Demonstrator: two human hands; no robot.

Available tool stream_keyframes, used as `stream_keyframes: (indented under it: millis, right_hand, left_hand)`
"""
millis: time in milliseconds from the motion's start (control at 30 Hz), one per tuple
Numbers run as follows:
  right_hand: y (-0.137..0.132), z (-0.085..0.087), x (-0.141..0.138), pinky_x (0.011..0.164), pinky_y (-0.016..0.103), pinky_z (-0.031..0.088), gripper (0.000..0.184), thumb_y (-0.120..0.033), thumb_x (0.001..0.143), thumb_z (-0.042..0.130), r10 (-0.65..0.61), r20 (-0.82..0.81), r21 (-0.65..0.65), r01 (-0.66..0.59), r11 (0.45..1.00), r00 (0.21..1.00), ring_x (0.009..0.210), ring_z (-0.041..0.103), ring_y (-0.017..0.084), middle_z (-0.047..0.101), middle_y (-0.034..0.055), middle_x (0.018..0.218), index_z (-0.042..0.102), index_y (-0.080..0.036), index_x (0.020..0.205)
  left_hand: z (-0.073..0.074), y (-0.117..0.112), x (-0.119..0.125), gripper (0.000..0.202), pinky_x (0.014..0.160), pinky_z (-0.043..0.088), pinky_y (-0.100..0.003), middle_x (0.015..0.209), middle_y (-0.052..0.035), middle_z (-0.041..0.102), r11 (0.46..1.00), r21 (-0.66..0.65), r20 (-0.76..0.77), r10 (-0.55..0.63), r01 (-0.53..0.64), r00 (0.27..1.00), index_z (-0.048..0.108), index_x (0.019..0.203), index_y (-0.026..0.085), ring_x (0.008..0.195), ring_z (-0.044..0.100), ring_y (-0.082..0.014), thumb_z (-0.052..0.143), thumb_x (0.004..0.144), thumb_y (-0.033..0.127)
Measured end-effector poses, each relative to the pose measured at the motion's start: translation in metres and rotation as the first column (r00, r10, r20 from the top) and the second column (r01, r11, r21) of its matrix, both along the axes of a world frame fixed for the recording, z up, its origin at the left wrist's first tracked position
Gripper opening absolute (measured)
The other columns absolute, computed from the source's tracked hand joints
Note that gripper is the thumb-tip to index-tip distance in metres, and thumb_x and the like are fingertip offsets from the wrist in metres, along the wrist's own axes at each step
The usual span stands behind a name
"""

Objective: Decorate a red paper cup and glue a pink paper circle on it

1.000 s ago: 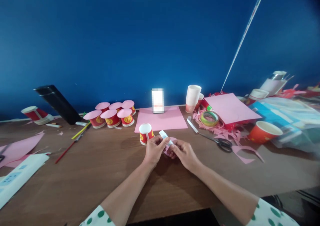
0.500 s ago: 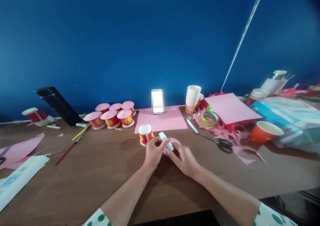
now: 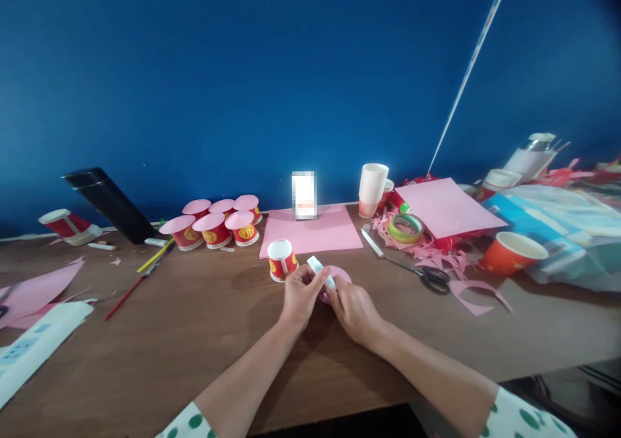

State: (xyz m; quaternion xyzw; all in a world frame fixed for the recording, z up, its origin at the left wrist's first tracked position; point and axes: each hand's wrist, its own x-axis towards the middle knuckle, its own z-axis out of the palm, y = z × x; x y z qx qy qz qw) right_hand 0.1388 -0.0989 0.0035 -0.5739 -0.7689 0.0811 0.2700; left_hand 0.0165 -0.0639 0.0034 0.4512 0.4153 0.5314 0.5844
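My left hand point(image 3: 301, 294) pinches a small white tube, like a glue stick point(image 3: 315, 266), between thumb and fingers. Closed around the lower end of that tube are the fingertips of my right hand point(image 3: 357, 305). A round pink paper disc point(image 3: 340, 273) shows behind and under my right fingers; whether they also grip it I cannot tell. Just beyond my left hand a red and white paper cup point(image 3: 281, 261) with yellow emblems stands upside down on the brown table point(image 3: 204, 347).
Several red cups topped with pink discs point(image 3: 212, 222) stand back left. Behind my hands lies pink paper point(image 3: 334, 231). To the right are stacked white cups point(image 3: 372, 189), a tape roll point(image 3: 405, 228), scissors point(image 3: 433, 279) and an orange cup point(image 3: 514, 254). A black bottle point(image 3: 111, 205) leans left.
My right hand has moved slightly left, and its fingers have closed on the lower end of the glue stick. The view has shifted a little; the cups stay put.
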Motion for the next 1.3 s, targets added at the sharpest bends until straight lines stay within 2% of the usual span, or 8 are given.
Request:
stream_keyframes:
  millis: [433, 733, 933, 1033, 1100, 1167, 1233, 1300]
  right_hand:
    - [0.000, 0.000, 0.000, 0.050, 0.026, 0.031, 0.029, -0.031, 0.095, 0.024, 0.050, -0.096, -0.036, -0.054, 0.998, 0.994, 0.054, 0.057, 0.017, 0.061, 0.0054, 0.064, 0.046, -0.017, 0.084]
    - [0.002, 0.002, 0.002, 0.049, 0.025, 0.035, 0.025, -0.034, 0.093, 0.032, 0.046, -0.156, -0.053, -0.055, 0.997, 0.987, 0.054, 0.057, 0.017, 0.060, 0.0043, 0.064, 0.049, -0.018, 0.083]
    - [-0.002, 0.012, 0.002, 0.067, 0.026, 0.046, 0.023, -0.033, 0.089, 0.043, 0.106, -0.412, 0.006, -0.114, 0.993, 0.905, 0.075, 0.061, 0.018, 0.064, 0.0061, 0.087, 0.050, -0.018, 0.104]
    - [0.001, 0.013, 0.005, 0.062, 0.024, 0.046, 0.022, -0.032, 0.091, 0.041, 0.065, -0.549, -0.006, -0.081, 0.997, 0.833, 0.067, 0.060, 0.015, 0.063, 0.0032, 0.077, 0.053, -0.018, 0.102]
    - [0.005, 0.014, 0.010, 0.059, 0.023, 0.046, 0.023, -0.033, 0.090, 0.043, 0.009, -0.636, 0.013, -0.002, 1.000, 0.771, 0.063, 0.059, 0.014, 0.062, 0.0020, 0.074, 0.051, -0.018, 0.105]
    - [0.009, 0.016, 0.017, 0.058, 0.024, 0.046, 0.023, -0.034, 0.087, 0.048, -0.048, -0.702, 0.039, 0.105, 0.994, 0.710, 0.062, 0.057, 0.013, 0.060, 0.0016, 0.074, 0.050, -0.018, 0.103]
    - [0.014, 0.019, 0.023, 0.057, 0.024, 0.045, 0.021, -0.034, 0.082, 0.054, -0.095, -0.729, 0.066, 0.208, 0.976, 0.678, 0.061, 0.054, 0.013, 0.059, 0.0013, 0.074, 0.054, -0.018, 0.096]
    - [0.018, 0.021, 0.029, 0.058, 0.024, 0.044, 0.021, -0.034, 0.077, 0.060, -0.107, -0.772, 0.075, 0.256, 0.964, 0.627, 0.063, 0.052, 0.012, 0.058, 0.0015, 0.077, 0.057, -0.018, 0.090]
  left_hand:
    - [0.002, -0.001, 0.000, 0.033, 0.042, 0.043, -0.018, 0.050, 0.0048, 0.054, 1.000, 0.005, -0.014, -0.018, 0.018, 1.000, 0.049, 0.063, 0.015, 0.043, 0.050, -0.0072, 0.068, 0.067, 0.041]
    - [0.000, 0.004, -0.002, 0.033, 0.043, 0.040, -0.018, 0.050, 0.0053, 0.051, 0.998, 0.020, -0.029, -0.056, 0.057, 0.998, 0.050, 0.064, 0.014, 0.043, 0.046, -0.0061, 0.066, 0.069, 0.043]
    - [0.001, 0.005, -0.004, 0.032, 0.043, 0.039, -0.018, 0.053, 0.0046, 0.052, 0.994, 0.082, -0.092, -0.065, 0.073, 0.994, 0.052, 0.065, 0.013, 0.045, 0.047, -0.0063, 0.065, 0.069, 0.042]
    - [0.004, 0.005, -0.007, 0.031, 0.048, 0.045, -0.021, 0.058, 0.0021, 0.056, 0.983, 0.107, -0.152, -0.133, 0.151, 0.979, 0.057, 0.079, 0.013, 0.049, 0.053, -0.0091, 0.062, 0.072, 0.043]
    - [0.006, 0.006, -0.011, 0.034, 0.050, 0.046, -0.022, 0.065, 0.0006, 0.059, 0.972, 0.159, -0.248, -0.130, 0.172, 0.960, 0.057, 0.097, 0.013, 0.052, 0.054, -0.0101, 0.058, 0.076, 0.041]
    - [0.008, 0.007, -0.014, 0.031, 0.050, 0.046, -0.022, 0.069, -0.0011, 0.060, 0.958, 0.245, -0.383, -0.047, 0.151, 0.923, 0.057, 0.100, 0.015, 0.054, 0.055, -0.0107, 0.045, 0.085, 0.039]
    - [0.007, 0.008, -0.017, 0.027, 0.059, 0.047, -0.025, 0.075, -0.0037, 0.063, 0.907, 0.382, -0.539, 0.065, 0.175, 0.840, 0.060, 0.094, 0.016, 0.063, 0.058, -0.0126, 0.040, 0.088, 0.032]
    - [0.006, 0.010, -0.020, 0.021, 0.070, 0.047, -0.029, 0.084, -0.0059, 0.065, 0.826, 0.500, -0.671, 0.180, 0.261, 0.719, 0.062, 0.090, 0.017, 0.076, 0.059, -0.0160, 0.043, 0.086, 0.024]
